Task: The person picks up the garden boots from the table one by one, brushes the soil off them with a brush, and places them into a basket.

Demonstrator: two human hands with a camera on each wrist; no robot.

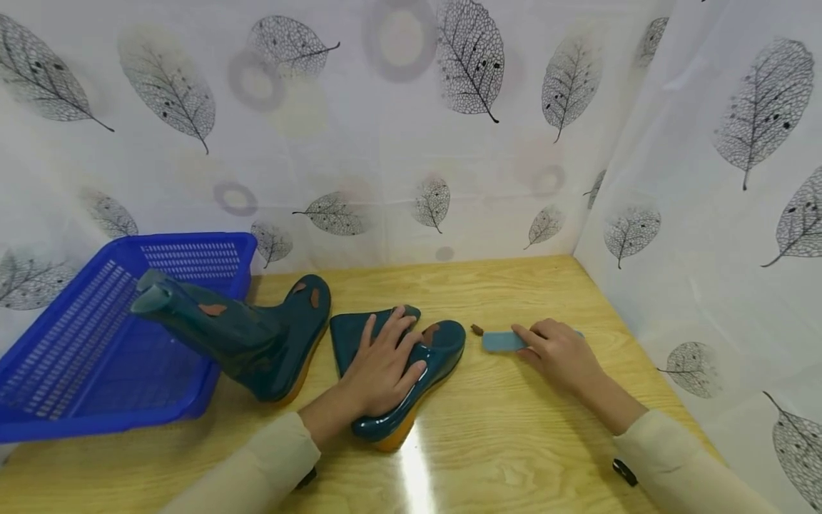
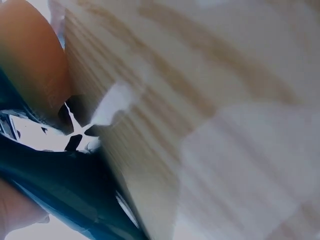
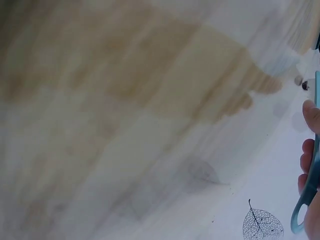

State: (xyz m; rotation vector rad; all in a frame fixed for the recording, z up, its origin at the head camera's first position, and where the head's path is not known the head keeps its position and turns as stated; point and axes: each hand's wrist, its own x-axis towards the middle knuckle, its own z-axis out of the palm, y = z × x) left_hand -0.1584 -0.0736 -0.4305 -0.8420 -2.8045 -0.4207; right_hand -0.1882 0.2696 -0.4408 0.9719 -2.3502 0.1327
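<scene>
A dark green rain boot (image 1: 444, 351) with a tan sole and a brown patch on its toe lies on its side on the wooden table. Across it my left hand (image 1: 385, 368) rests with fingers spread, pressing it from above. In the left wrist view the boot's dark glossy side (image 2: 55, 182) and tan sole (image 2: 30, 55) show close up. To the right, my right hand (image 1: 557, 351) grips a light blue brush-like tool (image 1: 502, 341) low over the table. Its looped handle (image 3: 306, 200) shows in the right wrist view; its underside is hidden.
The matching boot (image 1: 231, 328), with brown patches, leans its shaft over the rim of a blue plastic basket (image 1: 193, 400) at left. A small brown piece (image 1: 477, 330) lies by the tool's tip. Leaf-patterned white curtains (image 1: 398, 143) stand behind and at right.
</scene>
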